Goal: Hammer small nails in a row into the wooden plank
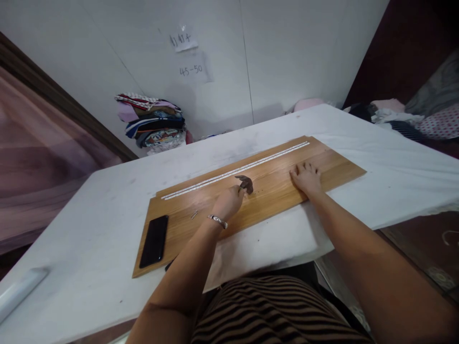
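Observation:
A long wooden board (272,191) lies across a white table (89,229). My left hand (229,200) is closed around the handle of a dark hammer (245,183), whose head rests on the board's middle. A silver bracelet circles that wrist. My right hand (305,177) lies flat on the board to the right, fingers spread, holding nothing. A white strip (236,170) runs along the board's far edge. A small nail or pin (194,215) lies loose on the board, left of my left hand.
A black phone (154,241) lies face down on the board's left end. Folded clothes (152,123) are stacked against the white wall behind the table. More fabric is piled at the far right (412,119). Two paper notes (184,42) are stuck on the wall.

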{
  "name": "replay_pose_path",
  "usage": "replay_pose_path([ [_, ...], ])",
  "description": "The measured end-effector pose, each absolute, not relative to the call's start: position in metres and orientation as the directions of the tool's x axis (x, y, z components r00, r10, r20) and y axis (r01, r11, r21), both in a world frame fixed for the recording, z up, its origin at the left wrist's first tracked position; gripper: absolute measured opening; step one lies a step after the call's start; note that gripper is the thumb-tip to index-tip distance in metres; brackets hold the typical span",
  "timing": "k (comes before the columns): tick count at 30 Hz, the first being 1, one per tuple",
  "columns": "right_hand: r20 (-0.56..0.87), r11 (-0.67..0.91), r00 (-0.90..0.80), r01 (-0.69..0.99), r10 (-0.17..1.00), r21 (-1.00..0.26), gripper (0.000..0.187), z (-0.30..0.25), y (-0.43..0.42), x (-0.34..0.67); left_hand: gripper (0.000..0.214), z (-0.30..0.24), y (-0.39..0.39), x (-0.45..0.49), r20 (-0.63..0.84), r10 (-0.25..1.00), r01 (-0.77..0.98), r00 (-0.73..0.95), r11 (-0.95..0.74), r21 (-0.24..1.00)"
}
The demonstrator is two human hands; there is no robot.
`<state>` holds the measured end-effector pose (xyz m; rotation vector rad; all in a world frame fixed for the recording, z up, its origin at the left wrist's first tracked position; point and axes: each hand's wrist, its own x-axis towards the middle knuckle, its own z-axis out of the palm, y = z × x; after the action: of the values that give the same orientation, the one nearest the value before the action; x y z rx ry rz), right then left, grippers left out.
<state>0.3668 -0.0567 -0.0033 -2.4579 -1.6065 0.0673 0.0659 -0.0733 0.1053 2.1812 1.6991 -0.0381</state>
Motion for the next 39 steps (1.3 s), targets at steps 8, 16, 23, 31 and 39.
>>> replay_pose_path([
  [8, 0.076, -0.375, 0.396, 0.906, 0.915, -0.197, 0.058, -0.0035, -0.0567, 0.3678, 0.037, 0.1017, -0.0743, 0.0645, -0.24, 0.932, 0.935, 0.273, -0.198, 0.296],
  [16, 0.069, -0.386, 0.407, 0.899, 0.911, -0.208, 0.059, -0.0012, -0.0579, 0.3652, 0.038, 0.1015, -0.0725, 0.0653, -0.235, 0.931, 0.937, 0.28, -0.211, 0.28],
  [23, 0.085, -0.375, 0.398, 0.905, 0.914, -0.203, 0.058, -0.0029, -0.057, 0.3666, 0.039, 0.1014, -0.0735, 0.0645, -0.231, 0.932, 0.936, 0.281, -0.212, 0.282],
  [31, 0.075, -0.379, 0.4, 0.902, 0.913, -0.206, 0.059, -0.0033, -0.0561, 0.367, 0.039, 0.0998, -0.0725, 0.0639, -0.224, 0.931, 0.932, 0.289, -0.22, 0.287],
  [39, 0.077, -0.375, 0.397, 0.905, 0.915, -0.203, 0.058, -0.0028, -0.0571, 0.367, 0.041, 0.0993, -0.0714, 0.0618, -0.221, 0.932, 0.934, 0.287, -0.22, 0.282],
])
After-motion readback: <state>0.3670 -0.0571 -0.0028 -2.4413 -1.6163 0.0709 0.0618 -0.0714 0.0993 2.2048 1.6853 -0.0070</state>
